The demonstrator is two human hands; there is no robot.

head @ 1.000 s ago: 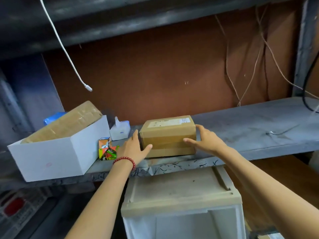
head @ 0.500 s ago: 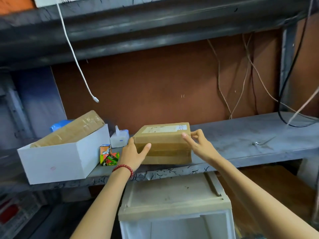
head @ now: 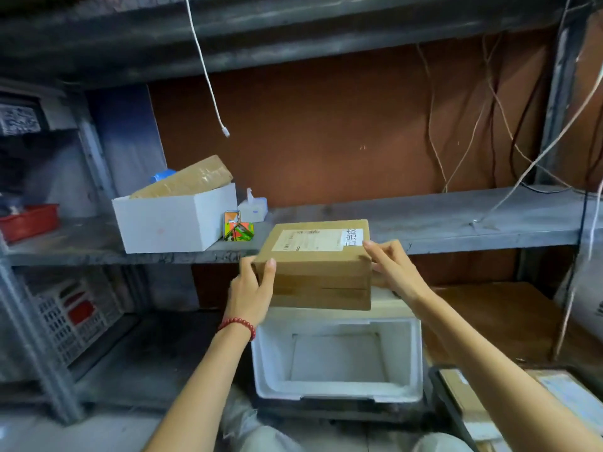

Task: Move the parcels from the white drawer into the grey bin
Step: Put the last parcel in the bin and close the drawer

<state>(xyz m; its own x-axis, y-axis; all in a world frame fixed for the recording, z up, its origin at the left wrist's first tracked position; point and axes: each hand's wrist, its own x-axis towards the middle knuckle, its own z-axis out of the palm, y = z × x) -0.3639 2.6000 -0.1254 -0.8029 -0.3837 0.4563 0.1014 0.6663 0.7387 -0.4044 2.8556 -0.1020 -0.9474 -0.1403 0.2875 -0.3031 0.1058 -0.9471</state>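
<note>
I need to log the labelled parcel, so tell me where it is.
Centre of the head view: the parcel is held between the left hand and right hand, in front of the shelf edge and above the open white drawer.

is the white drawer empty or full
Empty: the drawer stands open, and only its bare white floor shows inside.

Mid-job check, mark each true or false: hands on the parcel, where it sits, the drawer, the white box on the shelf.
1. The left hand and the right hand both hold the parcel. True.
2. The parcel rests on the shelf. False: it is held in front of the shelf's edge.
3. The drawer is open. True.
4. The white box is empty. False: a taped package sticks out of it.
</note>
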